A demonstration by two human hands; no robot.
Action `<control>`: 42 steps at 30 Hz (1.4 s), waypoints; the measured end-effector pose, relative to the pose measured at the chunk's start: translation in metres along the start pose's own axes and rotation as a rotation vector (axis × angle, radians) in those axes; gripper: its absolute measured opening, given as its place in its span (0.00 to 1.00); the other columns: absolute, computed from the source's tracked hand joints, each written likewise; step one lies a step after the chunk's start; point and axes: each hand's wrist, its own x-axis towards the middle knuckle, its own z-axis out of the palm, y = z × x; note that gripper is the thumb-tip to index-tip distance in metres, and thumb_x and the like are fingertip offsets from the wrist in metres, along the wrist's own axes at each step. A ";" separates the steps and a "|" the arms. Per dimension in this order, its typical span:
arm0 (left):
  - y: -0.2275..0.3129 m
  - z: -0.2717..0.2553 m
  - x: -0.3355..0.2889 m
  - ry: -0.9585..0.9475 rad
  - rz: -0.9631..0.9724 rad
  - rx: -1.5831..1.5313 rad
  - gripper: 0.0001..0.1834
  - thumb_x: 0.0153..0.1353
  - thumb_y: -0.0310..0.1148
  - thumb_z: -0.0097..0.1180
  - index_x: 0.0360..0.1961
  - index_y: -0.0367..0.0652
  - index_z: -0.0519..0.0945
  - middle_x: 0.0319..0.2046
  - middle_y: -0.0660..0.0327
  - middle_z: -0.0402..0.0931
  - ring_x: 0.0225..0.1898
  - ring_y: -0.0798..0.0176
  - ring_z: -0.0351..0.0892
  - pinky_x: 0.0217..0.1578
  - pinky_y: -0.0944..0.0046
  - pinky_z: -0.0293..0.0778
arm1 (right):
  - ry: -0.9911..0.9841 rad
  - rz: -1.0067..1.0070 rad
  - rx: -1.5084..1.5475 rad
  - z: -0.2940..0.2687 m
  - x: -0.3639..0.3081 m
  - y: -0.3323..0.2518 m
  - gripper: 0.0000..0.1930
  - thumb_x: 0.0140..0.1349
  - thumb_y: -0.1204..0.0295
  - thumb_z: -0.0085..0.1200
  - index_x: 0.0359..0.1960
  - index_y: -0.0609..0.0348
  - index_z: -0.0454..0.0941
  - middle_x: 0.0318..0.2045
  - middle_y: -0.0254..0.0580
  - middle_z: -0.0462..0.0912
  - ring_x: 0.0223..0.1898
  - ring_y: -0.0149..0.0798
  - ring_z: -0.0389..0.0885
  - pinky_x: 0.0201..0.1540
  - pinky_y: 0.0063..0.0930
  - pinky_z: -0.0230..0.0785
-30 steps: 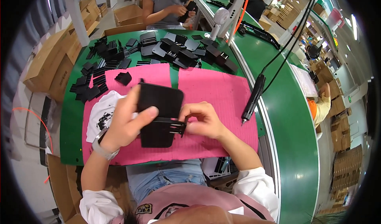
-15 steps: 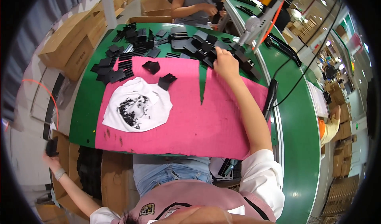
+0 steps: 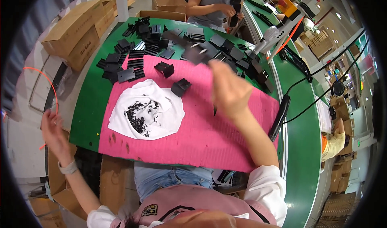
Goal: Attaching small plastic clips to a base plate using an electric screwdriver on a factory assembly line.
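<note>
My right hand (image 3: 230, 91) is closed on a long black plastic part (image 3: 196, 53), lifted over the far side of the pink mat (image 3: 201, 123) and blurred by motion. Out at the left, beyond the table's edge and above a cardboard box, my left hand (image 3: 55, 133) is empty with its fingers apart. Two small black plastic pieces, a left one (image 3: 165, 69) and a right one (image 3: 180, 87), lie on the mat. Beside them a white cloth (image 3: 167, 117) carries a scatter of tiny black pieces (image 3: 137, 117).
Black plastic parts (image 3: 129, 73) crowd the far side of the green table (image 3: 86, 119). An open cardboard box (image 3: 115, 179) stands below its left edge. A black-handled tool with a cable (image 3: 279, 118) lies along the right edge. Across the table a person (image 3: 215, 6) handles a black part.
My right hand has lifted the long black part from the pile and drawn it nearer. My left hand has let go of a dark piece beside the box and risen.
</note>
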 end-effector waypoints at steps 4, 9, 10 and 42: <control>0.046 0.185 -0.091 -0.744 -0.355 -0.367 0.24 0.69 0.44 0.41 0.58 0.36 0.64 0.48 0.54 0.72 0.47 0.61 0.76 0.40 0.65 0.77 | 0.024 -0.213 0.143 -0.010 0.008 -0.051 0.14 0.49 0.78 0.55 0.39 0.69 0.79 0.31 0.51 0.83 0.33 0.42 0.85 0.23 0.22 0.72; 0.035 0.250 -0.105 -0.598 -0.402 -0.375 0.16 0.66 0.32 0.48 0.53 0.39 0.69 0.47 0.61 0.74 0.49 0.68 0.73 0.51 0.65 0.69 | -0.056 -0.360 0.242 0.003 0.013 -0.051 0.14 0.49 0.73 0.59 0.39 0.65 0.80 0.33 0.50 0.82 0.31 0.40 0.83 0.29 0.26 0.73; 0.029 0.253 -0.098 -0.609 -0.395 -0.363 0.16 0.66 0.31 0.49 0.53 0.39 0.69 0.46 0.62 0.74 0.46 0.69 0.74 0.47 0.67 0.70 | -0.094 -0.198 0.538 0.010 0.013 -0.039 0.14 0.50 0.73 0.59 0.39 0.64 0.80 0.31 0.48 0.82 0.30 0.40 0.83 0.29 0.26 0.73; -0.013 0.244 -0.113 -1.034 -0.591 -0.315 0.21 0.63 0.41 0.56 0.50 0.37 0.72 0.36 0.68 0.74 0.32 0.79 0.70 0.29 0.78 0.65 | -0.379 0.120 0.980 0.017 -0.009 -0.018 0.13 0.43 0.77 0.67 0.32 0.62 0.79 0.45 0.49 0.79 0.45 0.47 0.81 0.43 0.32 0.76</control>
